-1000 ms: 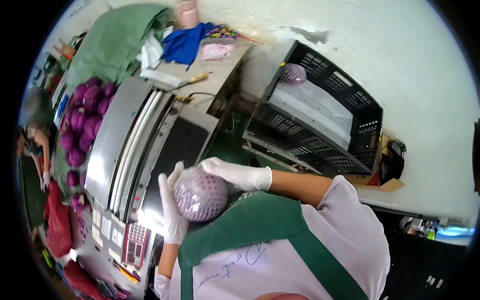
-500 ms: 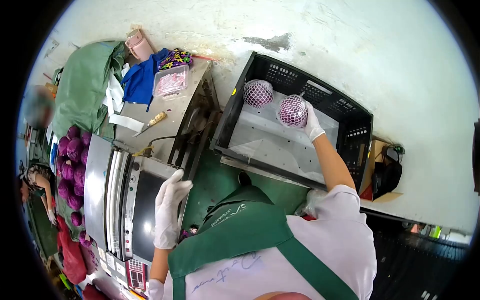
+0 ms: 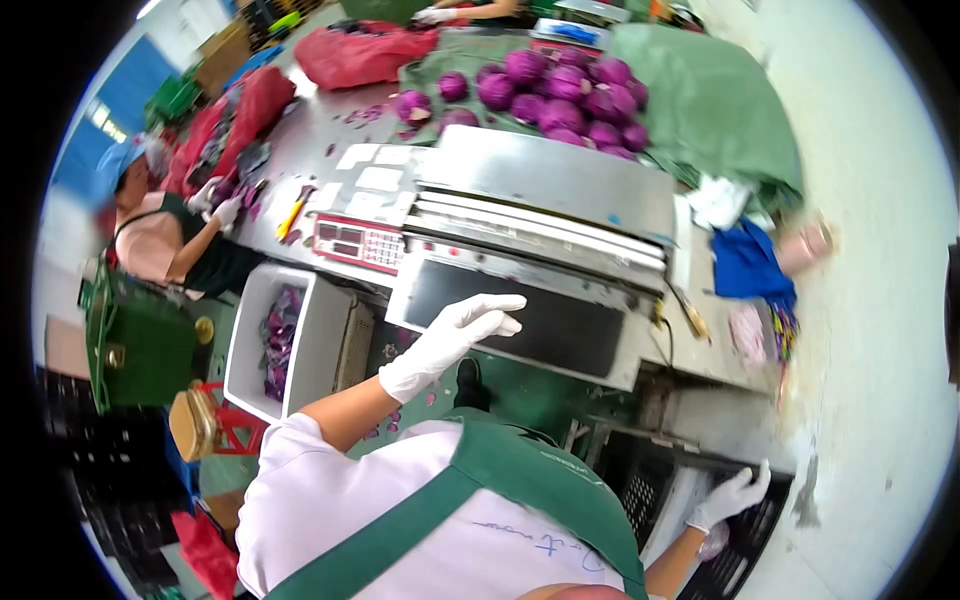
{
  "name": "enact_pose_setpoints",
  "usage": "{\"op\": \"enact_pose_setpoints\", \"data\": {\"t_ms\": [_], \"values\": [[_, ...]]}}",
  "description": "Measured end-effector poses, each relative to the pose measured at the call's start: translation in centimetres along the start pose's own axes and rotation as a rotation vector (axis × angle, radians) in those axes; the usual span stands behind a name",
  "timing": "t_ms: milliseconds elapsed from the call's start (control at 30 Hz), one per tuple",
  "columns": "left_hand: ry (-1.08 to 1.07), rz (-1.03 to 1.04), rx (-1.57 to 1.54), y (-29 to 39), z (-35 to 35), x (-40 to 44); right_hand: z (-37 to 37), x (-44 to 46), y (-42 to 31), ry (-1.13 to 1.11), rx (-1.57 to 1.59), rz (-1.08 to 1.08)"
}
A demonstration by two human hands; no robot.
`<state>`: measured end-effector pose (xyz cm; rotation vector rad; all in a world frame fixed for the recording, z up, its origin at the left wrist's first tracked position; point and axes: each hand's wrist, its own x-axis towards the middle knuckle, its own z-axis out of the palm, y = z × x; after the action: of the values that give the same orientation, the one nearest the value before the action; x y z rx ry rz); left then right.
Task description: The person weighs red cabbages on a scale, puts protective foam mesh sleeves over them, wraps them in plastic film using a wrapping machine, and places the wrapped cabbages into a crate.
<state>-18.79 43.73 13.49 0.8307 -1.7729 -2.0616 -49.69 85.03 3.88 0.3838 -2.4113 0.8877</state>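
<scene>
My left hand [image 3: 452, 345], in a white glove, is held in front of the wrapping machine's black plate [image 3: 540, 320], fingers stretched out and nothing in them. At the lower right, my gloved right hand [image 3: 731, 498] is over the black crate [image 3: 640, 502], its fingers apart and empty. Beside that wrist a net-covered cabbage [image 3: 714, 541] shows in part; the rest of the crate's contents are mostly hidden by my arm and body.
Purple cabbages [image 3: 565, 95] are piled behind the machine. A red-edged scale [image 3: 358, 242] is left of it, a knife [image 3: 690, 315] right. A white bin [image 3: 300, 345] holds purple scraps. A co-worker [image 3: 170, 225] handles cabbage at the left; another person's gloved hand [image 3: 435, 15] shows at the top.
The view has swung left towards the machine. My right hand has let go of the netted cabbage it held in the crate. My left hand stays raised and empty near the machine.
</scene>
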Motion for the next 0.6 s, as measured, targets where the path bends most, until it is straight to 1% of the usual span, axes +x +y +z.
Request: {"op": "enact_pose_setpoints", "data": {"t_ms": [33,100,133,167,200,233,300,333,367,433,500,533,567,600], "values": [[0.022,0.016,0.009,0.8,-1.9,0.3,2.6,0.5,-5.9,-0.059,0.194,-0.073],[0.040,0.134,0.052,1.4,-5.9,1.3,6.3,-0.5,-13.3,-0.198,0.161,-0.248],[0.080,0.179,0.009,1.5,-8.6,2.0,7.9,-1.3,-16.9,-0.266,0.272,-0.184],[0.119,0.227,-0.029,1.7,-11.1,3.0,10.6,-2.6,-17.9,-0.284,0.373,-0.112],[0.159,0.256,-0.107,2.2,-13.6,4.2,13.1,-3.7,-17.8,-0.315,0.394,0.018],[0.205,0.296,-0.047,1.6,-17.1,6.1,15.3,-4.7,-17.3,-0.343,0.411,0.151],[0.341,0.302,0.010,2.4,-23.6,10.1,18.9,-6.8,-15.5,-0.384,0.346,0.399],[0.415,0.325,0.002,1.9,-27.2,13.1,20.4,-7.6,-14.2,-0.396,0.424,0.524],[0.489,0.350,0.003,2.1,-30.6,15.8,21.1,-8.4,-14.0,-0.392,0.369,0.633],[0.635,0.406,0.079,3.9,-34.9,20.8,21.2,-8.3,-14.9,-0.327,0.224,0.594],[0.790,0.430,0.124,3.2,-40.1,26.9,21.1,-8.4,-15.4,-0.300,0.135,0.606],[0.920,0.270,0.239,-1.2,-46.0,33.2,20.8,-8.4,-15.8,-0.313,0.124,0.581],[0.951,0.157,0.304,-0.9,-47.7,35.4,20.3,-8.2,-16.8,-0.335,0.100,0.624],[0.994,0.103,0.319,-0.2,-48.3,36.9,20.3,-8.3,-17.1,-0.332,0.096,0.638]]}}
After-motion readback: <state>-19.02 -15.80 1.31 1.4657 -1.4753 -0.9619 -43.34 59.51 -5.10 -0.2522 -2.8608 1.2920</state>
